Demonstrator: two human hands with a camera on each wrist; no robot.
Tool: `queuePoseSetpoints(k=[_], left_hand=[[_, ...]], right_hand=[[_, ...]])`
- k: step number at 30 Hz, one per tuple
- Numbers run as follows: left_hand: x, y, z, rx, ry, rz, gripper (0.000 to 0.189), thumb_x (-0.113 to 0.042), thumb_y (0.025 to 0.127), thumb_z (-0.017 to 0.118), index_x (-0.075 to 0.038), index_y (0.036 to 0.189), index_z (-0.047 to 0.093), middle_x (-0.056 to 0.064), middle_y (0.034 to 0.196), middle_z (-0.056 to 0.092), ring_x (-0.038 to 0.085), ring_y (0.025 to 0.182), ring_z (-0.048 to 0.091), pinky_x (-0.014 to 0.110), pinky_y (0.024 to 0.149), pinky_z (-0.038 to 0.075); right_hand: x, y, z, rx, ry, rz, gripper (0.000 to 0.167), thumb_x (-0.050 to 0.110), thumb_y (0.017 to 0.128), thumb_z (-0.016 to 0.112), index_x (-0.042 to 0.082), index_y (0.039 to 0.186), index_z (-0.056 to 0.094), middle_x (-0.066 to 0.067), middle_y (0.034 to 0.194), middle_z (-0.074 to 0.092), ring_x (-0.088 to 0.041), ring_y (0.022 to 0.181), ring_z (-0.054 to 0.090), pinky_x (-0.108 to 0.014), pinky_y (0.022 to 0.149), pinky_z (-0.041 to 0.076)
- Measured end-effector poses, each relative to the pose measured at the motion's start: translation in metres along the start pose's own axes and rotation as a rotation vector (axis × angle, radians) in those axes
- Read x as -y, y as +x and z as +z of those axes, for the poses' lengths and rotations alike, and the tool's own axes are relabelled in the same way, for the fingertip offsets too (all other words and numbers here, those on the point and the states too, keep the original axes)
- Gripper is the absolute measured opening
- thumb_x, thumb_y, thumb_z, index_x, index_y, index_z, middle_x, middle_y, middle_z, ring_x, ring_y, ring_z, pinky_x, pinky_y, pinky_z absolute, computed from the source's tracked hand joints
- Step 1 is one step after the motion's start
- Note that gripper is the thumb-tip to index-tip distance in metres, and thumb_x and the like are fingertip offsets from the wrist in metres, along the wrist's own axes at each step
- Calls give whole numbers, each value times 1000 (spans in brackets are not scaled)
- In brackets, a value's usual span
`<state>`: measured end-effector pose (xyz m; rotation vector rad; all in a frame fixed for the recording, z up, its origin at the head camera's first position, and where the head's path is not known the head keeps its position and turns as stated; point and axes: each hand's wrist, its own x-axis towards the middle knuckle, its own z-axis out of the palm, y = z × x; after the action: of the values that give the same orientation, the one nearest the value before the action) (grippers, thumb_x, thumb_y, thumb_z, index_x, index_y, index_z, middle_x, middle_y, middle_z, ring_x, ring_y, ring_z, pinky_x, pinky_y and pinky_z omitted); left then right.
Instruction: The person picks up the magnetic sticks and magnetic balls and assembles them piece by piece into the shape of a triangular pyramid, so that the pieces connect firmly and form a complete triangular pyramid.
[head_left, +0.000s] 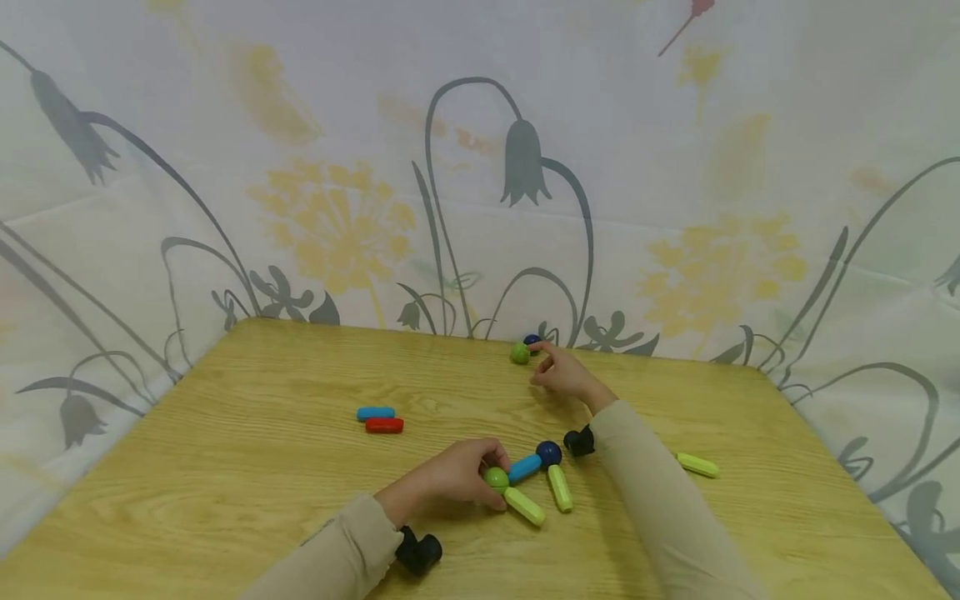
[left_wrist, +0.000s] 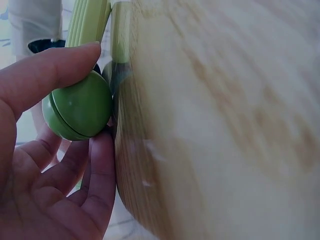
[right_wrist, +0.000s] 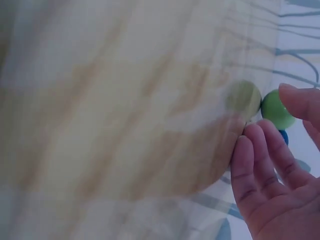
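Observation:
My left hand [head_left: 461, 473] pinches a green ball [left_wrist: 82, 107] between thumb and fingers, low at the tabletop. A light-green stick [head_left: 525, 506] and a blue stick [head_left: 525, 467] run from that ball. The blue stick's other end meets a dark-blue ball [head_left: 549, 453], from which a second light-green stick [head_left: 559, 488] points toward the front. My right hand [head_left: 566, 375] reaches to the table's far edge, thumb and fairly straight fingers beside a loose green ball [right_wrist: 277, 110]. Behind that one sits another dark-blue ball [head_left: 532, 340], partly hidden.
Left of centre, a light-blue stick [head_left: 375, 413] and a red stick [head_left: 384, 426] lie side by side on the wooden table [head_left: 262, 467]. One more light-green stick [head_left: 697, 465] lies right of my right forearm. A flower-patterned cloth [head_left: 480, 208] hangs behind the table.

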<state>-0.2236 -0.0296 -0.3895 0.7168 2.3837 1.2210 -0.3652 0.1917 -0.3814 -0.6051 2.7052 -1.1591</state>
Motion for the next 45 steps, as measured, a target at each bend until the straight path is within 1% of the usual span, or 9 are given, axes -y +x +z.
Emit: queuePoseSetpoints(k=[4,7,11,15,18,22,29,36,45], left_hand=[[-1,1,0,3,6,-1,31,-7,72,80,-13,93,57,-5,90,55,12,79,50,25,71,44],[-3,2,1,8,4,4,31,-7,72,80,-13,93,57,-5,90,55,11,78,49,24,69,43],[-5,3,2,16,2,15,31,-8,72,80,-12,93,58,-4,91,55,12,79,50,25,70,44],[-6,1,0,25,11,48,31,-8,73,80,-12,93,57,-4,92,55,11,80,50,26,72,45],[-7,0,-1,32,-5,58,30,-9,73,79,-12,92,57,-4,92,55,12,81,51,26,72,45],[-7,1,0,24,-25,41,29,-11,73,79,-12,92,58,-4,92,55,12,82,51,27,73,44],[-3,1,2,1,-8,31,29,-10,73,80,-12,93,58,-4,92,54,12,82,50,26,74,43],[-1,0,0,-1,1,16,29,-10,73,80,-12,92,58,-3,92,54,13,80,51,27,70,43],[-3,-3,0,7,-17,-1,29,-9,73,80,-11,92,58,-2,91,54,15,77,49,28,66,43]], right_hand=[[-16,14,-5,61,-1,-39,63,11,87,66,8,142,36,-15,87,59,-24,68,57,-35,60,47],[-21,16,-9,55,-13,-43,55,14,85,68,8,133,43,-15,89,59,-25,72,57,-36,61,48],[-4,2,-13,3,-38,16,45,5,82,67,0,122,46,-25,103,52,-34,85,54,-41,64,47],[4,-9,-15,25,-126,-10,49,2,83,66,-3,128,47,-27,114,48,-37,99,50,-41,71,46],[4,-17,-16,46,-156,-47,39,0,83,64,-4,120,51,-23,114,50,-37,104,50,-43,79,46],[0,-31,-16,55,-137,-65,25,0,83,63,-1,106,52,-21,109,53,-38,101,52,-44,79,47],[-6,-61,-14,59,-171,-8,41,9,85,67,-2,122,51,-21,112,53,-30,93,57,-41,75,49],[-1,-89,-12,67,-166,-70,38,12,83,71,-4,115,59,-13,104,58,-15,75,58,-29,64,49],[8,-118,-12,66,-93,-127,35,14,83,71,-2,112,59,-10,101,56,-13,72,56,-27,63,49]])
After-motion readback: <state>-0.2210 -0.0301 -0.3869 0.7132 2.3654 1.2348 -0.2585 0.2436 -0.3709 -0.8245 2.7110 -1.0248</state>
